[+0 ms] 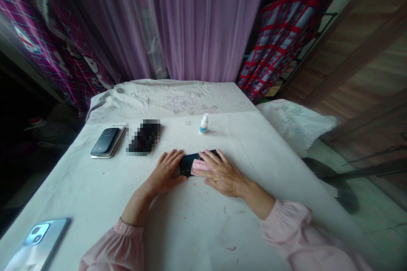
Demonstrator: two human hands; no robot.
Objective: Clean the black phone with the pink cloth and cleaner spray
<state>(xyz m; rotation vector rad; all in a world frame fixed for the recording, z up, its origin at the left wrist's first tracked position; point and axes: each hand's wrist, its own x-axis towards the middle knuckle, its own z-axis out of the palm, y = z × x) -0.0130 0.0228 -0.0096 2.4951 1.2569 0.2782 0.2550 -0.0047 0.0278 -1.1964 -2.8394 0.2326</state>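
Observation:
A dark smartphone lies sideways on the white-covered table in front of me. My left hand grips its left end, fingers along the far edge and thumb at the near edge. Over the phone's right part, my right hand presses a small pink cloth against the surface with its fingers. Part of the cloth and the phone's right end are hidden beneath that hand. Beyond the phone stands a small white spray bottle with a blue label, upright and touched by neither hand.
At the left, a dark phone rests on another flat item. Beside it lies a dark, pixelated object. A silvery-blue phone is at the near left corner. Purple curtains hang behind the table; a white plastic bag sits right.

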